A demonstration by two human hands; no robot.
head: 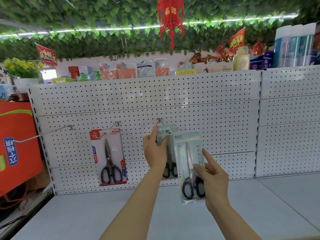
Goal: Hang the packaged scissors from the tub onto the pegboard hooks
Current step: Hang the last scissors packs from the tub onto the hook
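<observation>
Right hand (213, 175) gripping glossy flat scissors pack (189, 163), perforated white pegboard (216, 118)

We've got a white pegboard (190, 101) dotted with dark holes, a red-and-white scissors pack (108, 158) with black handles, a pale blue-grey pack (189, 167) also black-handled, green leaves (86, 18) overhead, a red lantern (170, 18) and an orange-red box (17, 144).
</observation>
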